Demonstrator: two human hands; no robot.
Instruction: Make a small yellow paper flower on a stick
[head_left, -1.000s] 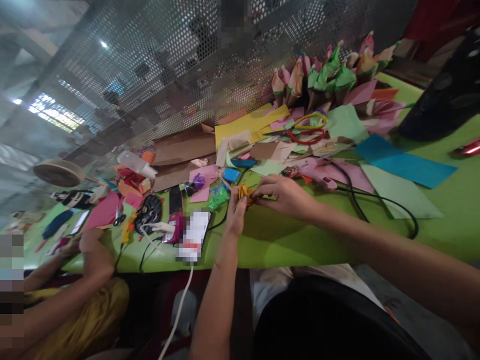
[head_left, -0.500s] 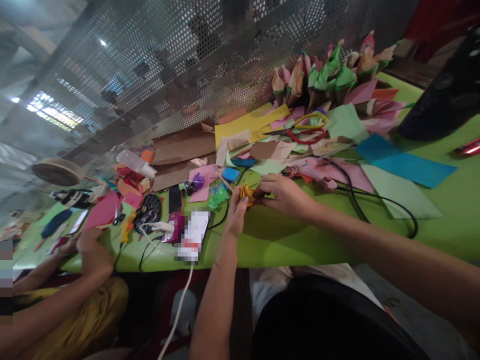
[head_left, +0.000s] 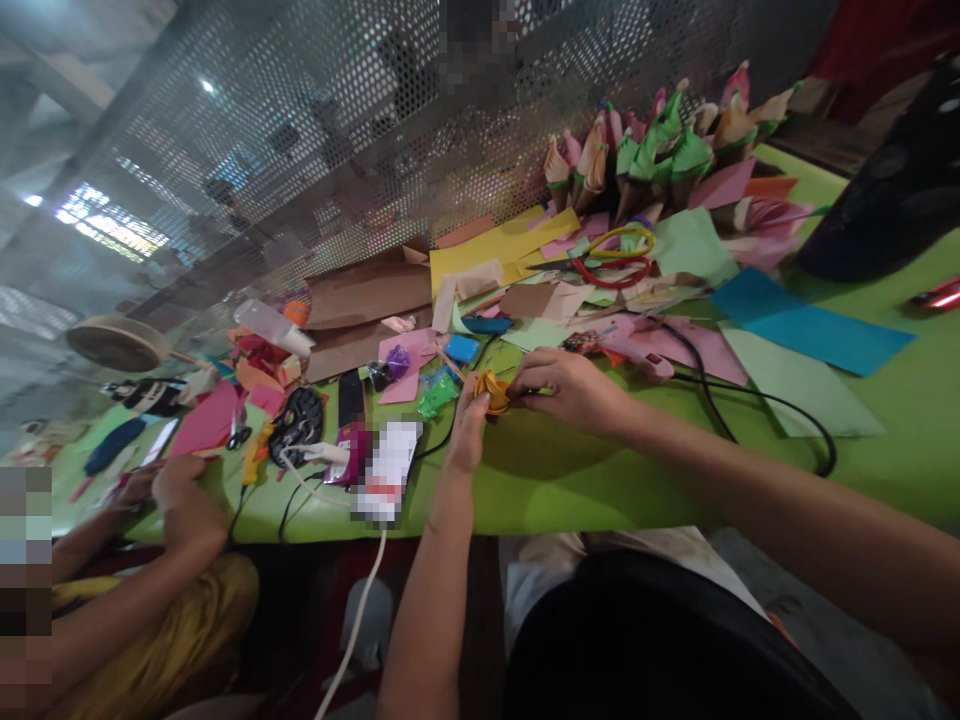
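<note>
A small folded yellow paper piece, shaped like a rosette, is held above the green tabletop between my two hands. My left hand grips it from the left, fingers closed round its side. From the right, my right hand pinches its edge between thumb and fingertips. Just beyond my right hand lies a pink glue gun with a black cord. A bright green plastic packet is near my left fingers, with a small blue block behind it.
Scissors with red and yellow handles lie on paper sheets. Several paper cones stand at the back right, near a dark bottle-like object. A phone with a white cable lies left of my hands. A co-worker's hands are further left.
The yellow paper piece has turned slightly and shows more of its folded face. Both my hands stay in almost the same place on it.
</note>
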